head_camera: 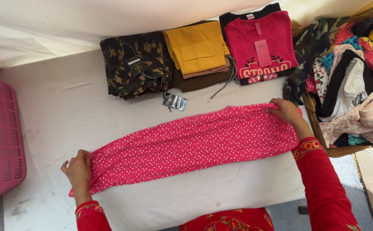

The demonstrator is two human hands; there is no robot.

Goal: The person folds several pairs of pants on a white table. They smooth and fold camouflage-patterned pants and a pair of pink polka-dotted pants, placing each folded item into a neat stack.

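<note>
left hand (79,170): closed on the left end of the pink cloth (195,139), fingers curled about the bunched edge, near the table's front left.
right hand (285,112): pinched shut on the cloth's upper right corner, fingers on top of the fabric.
pink cloth: a long strip, bright pink with small white dots, laid flat across the middle of the table (58,107) and held taut between the two hands, slanting from lower left to upper right.
sleeves: red, with embroidered cuffs, seen at both wrists.
loose tag (175,102): small, dark and glossy, rectangular, lying on the table just behind the cloth, on a thin string.
camouflage stack (135,64): folded, at the back of the table; a small dark square tag with a pale patch is laid on top.
mustard stack (199,49): folded, beside it, set on brown pieces; a black-and-white cord trails from beneath.
pink shirt (261,45): folded, rightmost, over a black one; a long pink rectangular hang tag lies down its middle, and a small red neck label above.
box (349,77): at the right, heaped with mixed clothes.
pink basket (0,137): slatted plastic, at the left edge.
</note>
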